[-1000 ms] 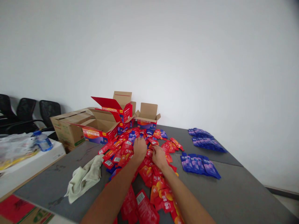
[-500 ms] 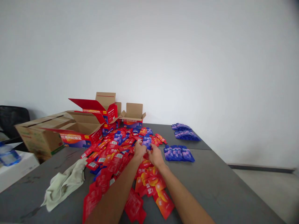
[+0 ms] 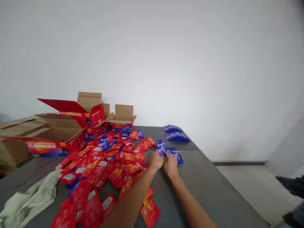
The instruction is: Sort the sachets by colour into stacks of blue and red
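One bare left hand (image 3: 156, 161) is pinching the lower end of a flat, glossy blue pouch (image 3: 161, 148), which is sitting at the left end of a row of matching purple-blue pouches (image 3: 178, 156); whether it is touching the dark grey, faintly veined tabletop (image 3: 204, 177), I cannot tell. The bare right hand (image 3: 171, 163) is resting beside that pouch and over the row, its own grip being too hidden to judge. The tabletop is carrying a spread heap of glossy red-and-orange pouches (image 3: 97, 171) on the left, and overlapping stacks of blue packets (image 3: 177, 136) farther back. A crumpled pale green cloth (image 3: 35, 198) is lying at the near left. Open red-and-blue cardboard boxes (image 3: 51, 148) are standing at the back left beside a large brown cardboard carton (image 3: 14, 153). A plain white wall (image 3: 190, 63) is rising behind, meeting a pale grey floor (image 3: 239, 177) along a dark skirting strip (image 3: 239, 163).
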Motion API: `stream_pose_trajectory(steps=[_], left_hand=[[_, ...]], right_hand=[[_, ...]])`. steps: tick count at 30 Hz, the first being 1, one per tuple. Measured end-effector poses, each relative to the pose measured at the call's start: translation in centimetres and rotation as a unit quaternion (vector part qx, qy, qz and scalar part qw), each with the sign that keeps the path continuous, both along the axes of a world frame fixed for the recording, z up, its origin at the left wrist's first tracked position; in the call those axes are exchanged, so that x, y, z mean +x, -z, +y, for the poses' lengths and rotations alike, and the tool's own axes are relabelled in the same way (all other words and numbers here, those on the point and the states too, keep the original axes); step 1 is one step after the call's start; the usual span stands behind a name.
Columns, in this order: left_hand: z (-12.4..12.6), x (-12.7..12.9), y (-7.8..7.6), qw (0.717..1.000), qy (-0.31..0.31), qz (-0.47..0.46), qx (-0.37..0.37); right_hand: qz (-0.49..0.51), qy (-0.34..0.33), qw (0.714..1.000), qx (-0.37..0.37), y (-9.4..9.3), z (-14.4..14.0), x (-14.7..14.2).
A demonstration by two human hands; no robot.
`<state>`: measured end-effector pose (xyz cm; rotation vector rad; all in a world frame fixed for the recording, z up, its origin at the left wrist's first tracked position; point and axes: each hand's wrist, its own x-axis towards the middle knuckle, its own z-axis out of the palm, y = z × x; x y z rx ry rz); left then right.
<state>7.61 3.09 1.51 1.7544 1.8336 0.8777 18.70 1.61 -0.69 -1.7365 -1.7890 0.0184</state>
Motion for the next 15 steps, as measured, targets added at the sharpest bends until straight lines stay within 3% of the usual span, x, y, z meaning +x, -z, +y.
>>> stream_pose_trajectory(steps=[7,15], left_hand=[[0.7,5.2,1.1,0.993,0.033,0.105,-0.044],[1.6,7.2,3.5,0.983,0.072,0.17,-0.021]], right_hand=[[-0.038,0.064,0.996,-0.041,1.4,0.2,5.0],[-0.046,0.043,0.995,-0.075,3.1,0.6,7.3]])
